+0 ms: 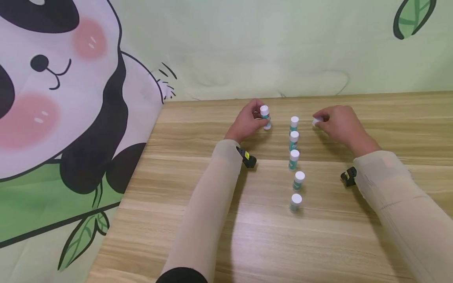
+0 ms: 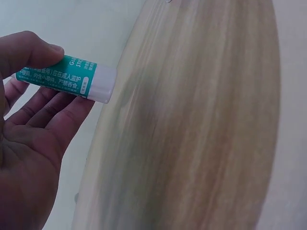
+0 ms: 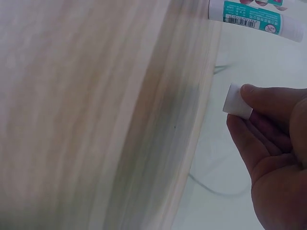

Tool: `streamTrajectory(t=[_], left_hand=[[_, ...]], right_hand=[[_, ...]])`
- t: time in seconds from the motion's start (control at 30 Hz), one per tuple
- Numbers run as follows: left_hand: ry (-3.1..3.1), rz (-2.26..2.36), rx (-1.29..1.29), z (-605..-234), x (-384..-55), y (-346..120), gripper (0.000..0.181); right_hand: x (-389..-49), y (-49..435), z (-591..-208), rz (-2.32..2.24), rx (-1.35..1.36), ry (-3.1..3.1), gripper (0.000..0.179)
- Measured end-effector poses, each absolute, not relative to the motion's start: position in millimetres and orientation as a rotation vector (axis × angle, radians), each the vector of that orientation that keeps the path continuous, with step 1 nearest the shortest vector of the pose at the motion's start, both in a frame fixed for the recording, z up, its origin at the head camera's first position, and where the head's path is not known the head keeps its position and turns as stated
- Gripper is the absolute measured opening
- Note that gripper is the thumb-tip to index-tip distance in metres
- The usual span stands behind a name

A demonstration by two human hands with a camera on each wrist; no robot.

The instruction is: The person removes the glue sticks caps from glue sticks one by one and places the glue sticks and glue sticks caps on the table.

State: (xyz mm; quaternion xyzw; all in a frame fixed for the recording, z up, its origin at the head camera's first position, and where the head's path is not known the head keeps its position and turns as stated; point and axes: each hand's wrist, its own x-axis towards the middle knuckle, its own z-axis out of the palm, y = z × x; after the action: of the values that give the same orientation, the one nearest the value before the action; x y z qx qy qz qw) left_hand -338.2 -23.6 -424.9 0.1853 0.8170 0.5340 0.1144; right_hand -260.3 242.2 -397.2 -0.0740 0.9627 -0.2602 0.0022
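My left hand (image 1: 244, 122) pinches a teal-labelled glue stick (image 1: 266, 118) near the far edge of the table, holding it upright with a white top showing. In the left wrist view, the thumb lies along the label of that glue stick (image 2: 60, 76), whose lower white end points toward the tabletop. My right hand (image 1: 340, 122) pinches a small white cap (image 3: 238, 101) between thumb and fingers, just above the table. Between the hands, a row of several upright white-topped glue sticks runs toward me, from the farthest glue stick (image 1: 294, 122) to the nearest glue stick (image 1: 295, 203).
The wood-grain table (image 1: 262, 243) meets a pale green backdrop (image 1: 247, 47) behind the hands. A printed panda (image 1: 88, 118) fills the left side. Small black devices sit on both wrists.
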Motion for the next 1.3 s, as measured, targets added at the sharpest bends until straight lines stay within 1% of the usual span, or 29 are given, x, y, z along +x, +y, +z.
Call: streamTrajectory(t=[0.47,0.87,1.3], left_hand=[[2.444,1.5,0.538,-429.6,-340.7,-19.4,0.033],[2.446,1.468,0.537,-431.9,-340.7,-17.1,0.033],[2.434,1.448,0.515,-434.2,-340.7,-17.2,0.037]], right_hand=[[-266.0,244.1,-405.7,-0.757,-0.235,2.995,0.03],[-266.9,243.7,-404.8,-0.73,-0.264,2.97,0.028],[-270.1,246.4,-407.2,-0.701,-0.26,2.936,0.027]])
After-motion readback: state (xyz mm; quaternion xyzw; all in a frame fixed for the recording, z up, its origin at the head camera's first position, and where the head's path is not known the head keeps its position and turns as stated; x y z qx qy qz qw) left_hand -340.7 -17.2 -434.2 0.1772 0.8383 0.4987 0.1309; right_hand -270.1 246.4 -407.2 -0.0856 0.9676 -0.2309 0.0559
